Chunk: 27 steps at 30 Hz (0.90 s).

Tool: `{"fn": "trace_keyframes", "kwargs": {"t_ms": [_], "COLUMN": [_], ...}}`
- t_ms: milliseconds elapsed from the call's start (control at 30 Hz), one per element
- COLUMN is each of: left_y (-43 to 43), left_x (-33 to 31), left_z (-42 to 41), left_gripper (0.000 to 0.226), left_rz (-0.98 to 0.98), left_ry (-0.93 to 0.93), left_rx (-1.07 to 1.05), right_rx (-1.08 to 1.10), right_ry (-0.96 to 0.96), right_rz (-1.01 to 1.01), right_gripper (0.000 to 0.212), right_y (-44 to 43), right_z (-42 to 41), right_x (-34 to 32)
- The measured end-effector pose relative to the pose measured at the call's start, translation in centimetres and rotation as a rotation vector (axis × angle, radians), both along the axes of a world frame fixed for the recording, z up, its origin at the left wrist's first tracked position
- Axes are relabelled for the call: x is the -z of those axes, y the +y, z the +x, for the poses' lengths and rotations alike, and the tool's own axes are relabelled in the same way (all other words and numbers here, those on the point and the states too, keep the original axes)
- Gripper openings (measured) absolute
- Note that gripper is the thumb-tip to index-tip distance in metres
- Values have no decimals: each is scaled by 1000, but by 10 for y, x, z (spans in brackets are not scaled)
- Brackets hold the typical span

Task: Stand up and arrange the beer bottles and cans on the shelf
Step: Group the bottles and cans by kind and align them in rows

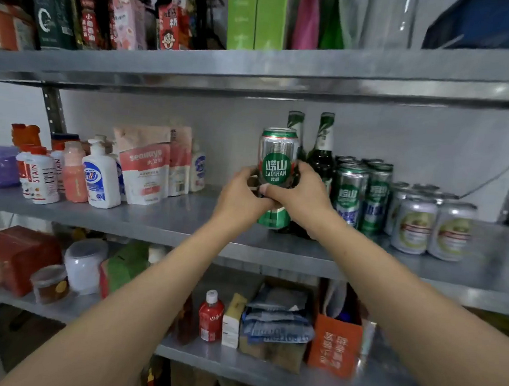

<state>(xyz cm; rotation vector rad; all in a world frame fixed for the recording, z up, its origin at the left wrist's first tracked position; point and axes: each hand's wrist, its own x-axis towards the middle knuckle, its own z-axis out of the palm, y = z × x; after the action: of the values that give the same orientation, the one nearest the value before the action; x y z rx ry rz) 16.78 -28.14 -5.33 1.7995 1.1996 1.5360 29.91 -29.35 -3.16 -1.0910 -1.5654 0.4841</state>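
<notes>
A tall silver and green Laoshan beer can (278, 152) stands upright on the middle metal shelf (166, 216). My left hand (240, 196) and my right hand (300, 193) both wrap around its lower half. Behind it stand two dark green beer bottles (323, 149). To the right are several green beer cans (361, 195) in a tight group, then several short silver cans (433, 225) near the shelf's front edge.
Left of the can stand soap bottles (100, 177), stain remover bottles (39, 179) and refill pouches (145, 166). The upper shelf (257, 68) hangs close above the bottle tops. The lower shelf holds boxes, jars and a red bottle (210, 315).
</notes>
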Motion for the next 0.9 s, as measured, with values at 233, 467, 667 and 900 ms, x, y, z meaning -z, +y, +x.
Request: {"fn": "trace_keyframes", "kwargs": {"t_ms": [233,467,667,900], "left_y": [-11,5,19,29], "left_x": [8,35,50,62], "left_z": [106,173,185,190], "left_gripper": [72,50,65,58], "left_rz": [-2,-37,-31,-22], "left_ry": [28,43,104,132], "left_rx": [148,190,143,136], "right_rx": [128,226,227,236], "right_ry": [2,19,22,16], "right_rz": [-64,-92,-122,-123], "right_gripper": [57,53,57,56], "right_y": [-30,-26,-8,5], "right_z": [106,162,174,179], "right_x": [4,29,46,56]}}
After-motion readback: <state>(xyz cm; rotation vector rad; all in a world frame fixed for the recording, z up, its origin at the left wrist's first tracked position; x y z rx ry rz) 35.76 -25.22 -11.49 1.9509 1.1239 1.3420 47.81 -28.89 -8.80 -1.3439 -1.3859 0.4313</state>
